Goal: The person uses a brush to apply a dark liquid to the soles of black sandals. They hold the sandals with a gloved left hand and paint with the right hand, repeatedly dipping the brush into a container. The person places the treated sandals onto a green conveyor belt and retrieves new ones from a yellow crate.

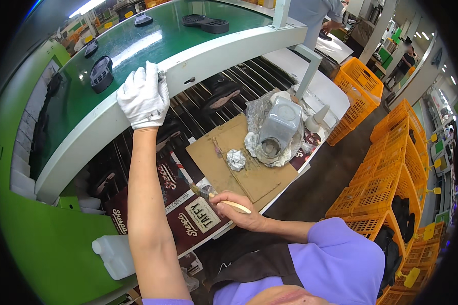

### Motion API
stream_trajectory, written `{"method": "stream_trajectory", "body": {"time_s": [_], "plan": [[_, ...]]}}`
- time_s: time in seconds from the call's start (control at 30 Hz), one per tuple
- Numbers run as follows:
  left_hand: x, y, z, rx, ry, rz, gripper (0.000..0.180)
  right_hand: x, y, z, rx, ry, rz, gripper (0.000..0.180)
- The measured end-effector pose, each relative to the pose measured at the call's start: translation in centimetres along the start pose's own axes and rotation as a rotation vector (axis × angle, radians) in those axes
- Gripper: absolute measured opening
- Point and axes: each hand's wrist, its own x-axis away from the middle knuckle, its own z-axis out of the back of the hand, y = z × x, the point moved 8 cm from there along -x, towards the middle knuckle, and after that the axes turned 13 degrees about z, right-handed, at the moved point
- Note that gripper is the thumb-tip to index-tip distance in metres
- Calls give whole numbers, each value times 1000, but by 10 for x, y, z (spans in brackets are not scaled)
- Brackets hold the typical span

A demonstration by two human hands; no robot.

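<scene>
My left hand (143, 96), in a white work glove, rests over the pale edge rail (188, 68) of a green conveyor belt, its fingers stretched toward the belt and seemingly holding nothing. On the belt close by lies a dark shoe sole (102, 73), and another dark sole (205, 23) is farther back. My bare right hand (237, 209) is closed around a brush with a pale wooden handle (236, 206). The bristles (195, 189) point left, above printed dark red cardboard (174, 218). Beyond that hand a crumpled white wad (235, 159) sits on brown cardboard (267, 185).
A clear plastic container (282, 122) with its open mouth toward me stands in crumpled wrap, beside a white nozzle bottle (316, 119). Dark shoes (221, 94) lie on the metal rods. Orange crates (364, 198) line the right. A white jug (114, 256) is lower left.
</scene>
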Motion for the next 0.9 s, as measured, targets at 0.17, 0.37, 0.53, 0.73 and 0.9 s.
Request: {"method": "stream_trajectory", "body": {"time_s": [0.17, 0.37, 0.53, 0.73, 0.9], "plan": [[-1, 1, 1, -4, -40, 19, 29, 6, 4, 2, -39, 27, -67, 26], [1, -1, 0, 0, 3, 6, 27, 9, 4, 6, -54, 72, -61, 23], [0, 2, 1, 12, -9, 8, 27, 14, 9, 7, -85, 59, -79, 22], [1, 0, 0, 24, 11, -5, 31, 17, 7, 5, -69, 39, -100, 21], [-1, 3, 1, 8, -12, 2, 29, 19, 6, 6, -51, 23, -125, 22]]}}
